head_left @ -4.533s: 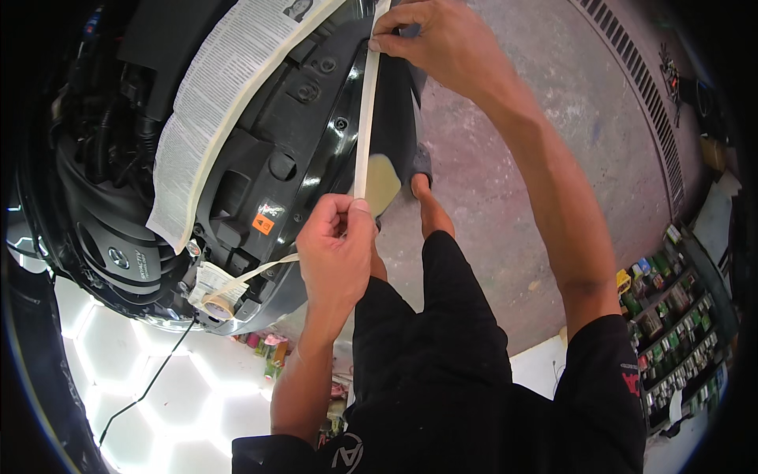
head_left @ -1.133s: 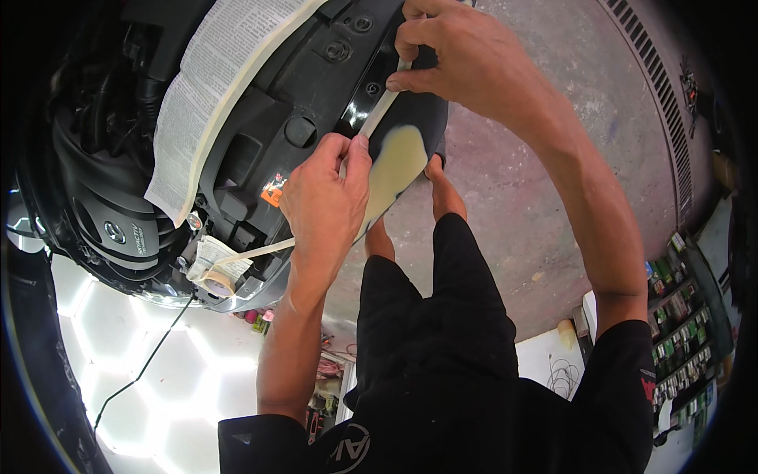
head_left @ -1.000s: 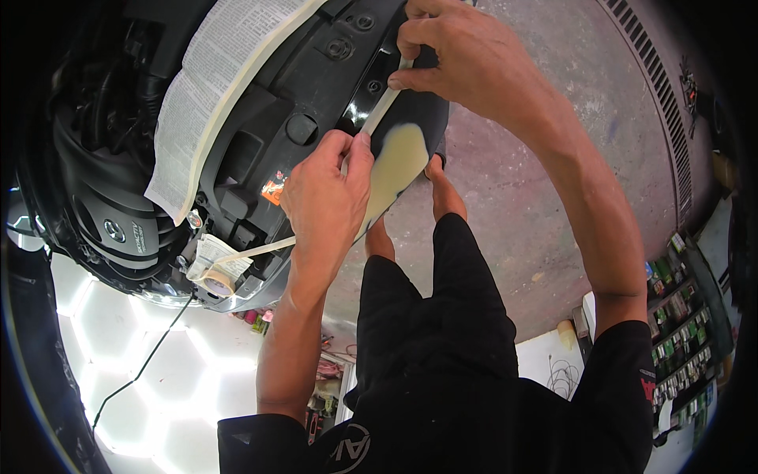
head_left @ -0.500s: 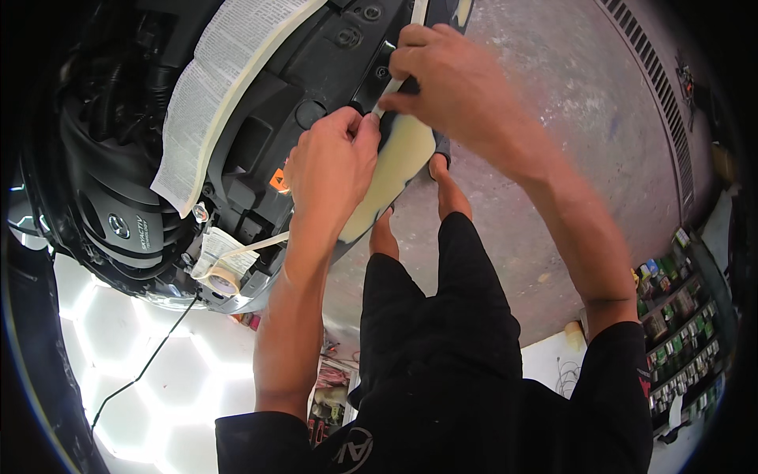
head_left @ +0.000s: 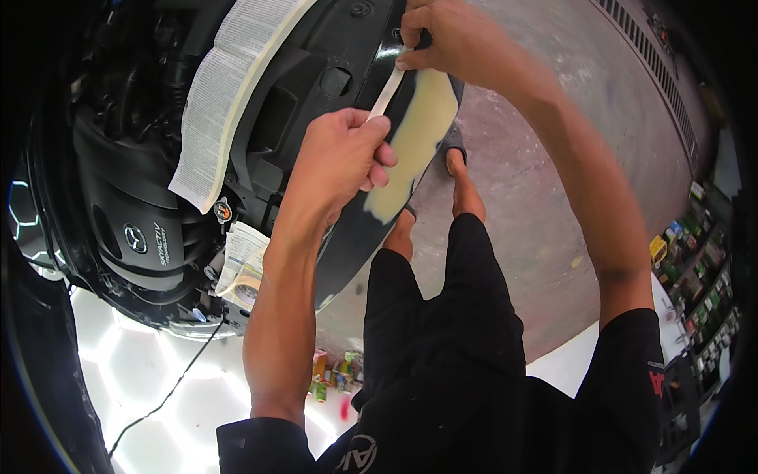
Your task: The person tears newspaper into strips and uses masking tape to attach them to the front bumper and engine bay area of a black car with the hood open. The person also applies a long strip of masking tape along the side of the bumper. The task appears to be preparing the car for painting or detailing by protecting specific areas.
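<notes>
Plainly, both arms reach forward over the front of an opened car. The left hand (head_left: 339, 154) comes up on a nearly upright forearm, wrist angled inward, its lower fingers loosely curled. The right hand (head_left: 466, 43) is farther forward, its arm bent at the elbow and its forearm slanting up and to the left.

Each grip pinches a narrow strip of pale tape (head_left: 385, 95) between thumb and fingers. The strip stretches between the hands above the inner edge of the dark bumper (head_left: 351, 245), beside a yellowish patch (head_left: 418, 142); whether it touches the bumper there cannot be told.

Half a second ago the hands almost met; now they are apart, with a length of tape bare between them. The left hand has turned so that its curled fingers show below the thumb, and more of the patch's lower end is uncovered.

Counted up: two hands, one strip between them, one tape roll (head_left: 246, 291) near the bumper's left end, one paper sheet (head_left: 243, 251) against that roll, one long piece of newsprint (head_left: 229, 103) with a pale border, one patch, one round cap (head_left: 223, 211) and one engine cover (head_left: 158, 237).
</notes>
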Tool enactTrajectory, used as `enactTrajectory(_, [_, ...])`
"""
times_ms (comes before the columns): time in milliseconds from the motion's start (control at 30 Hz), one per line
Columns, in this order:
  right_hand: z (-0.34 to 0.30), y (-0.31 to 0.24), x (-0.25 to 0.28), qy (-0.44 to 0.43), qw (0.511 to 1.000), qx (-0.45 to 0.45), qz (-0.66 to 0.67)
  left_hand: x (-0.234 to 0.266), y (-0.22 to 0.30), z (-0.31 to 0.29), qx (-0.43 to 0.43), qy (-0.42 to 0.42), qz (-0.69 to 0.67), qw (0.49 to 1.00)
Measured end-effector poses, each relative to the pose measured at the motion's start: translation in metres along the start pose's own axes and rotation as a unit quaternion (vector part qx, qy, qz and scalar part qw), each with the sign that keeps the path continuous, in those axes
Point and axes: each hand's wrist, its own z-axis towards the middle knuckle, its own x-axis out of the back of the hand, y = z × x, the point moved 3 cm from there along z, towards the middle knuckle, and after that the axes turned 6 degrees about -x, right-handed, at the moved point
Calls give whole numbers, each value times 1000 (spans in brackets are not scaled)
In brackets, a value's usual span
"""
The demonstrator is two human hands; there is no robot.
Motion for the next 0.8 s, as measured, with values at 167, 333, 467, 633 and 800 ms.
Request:
enactTrajectory(167, [-2,0,-4,25,999,42,-3,22,-35,-42,10,16,12,1000])
enactTrajectory(333, [-13,4,-3,22,1000,15,-8,32,-64,-78,4,17,17,1000])
enactTrajectory(467, [6,-3,-5,-15,1000,7,-17,45,-92,-67,0,18,-9,1000])
enactTrajectory(633, [-10,-12,-3,5,999,-13,-49,33,-116,-60,-32,17,-7,999])
enactTrajectory(800, [-10,-14,-3,9,998,-40,-37,28,-121,-58,-50,32,20,998])
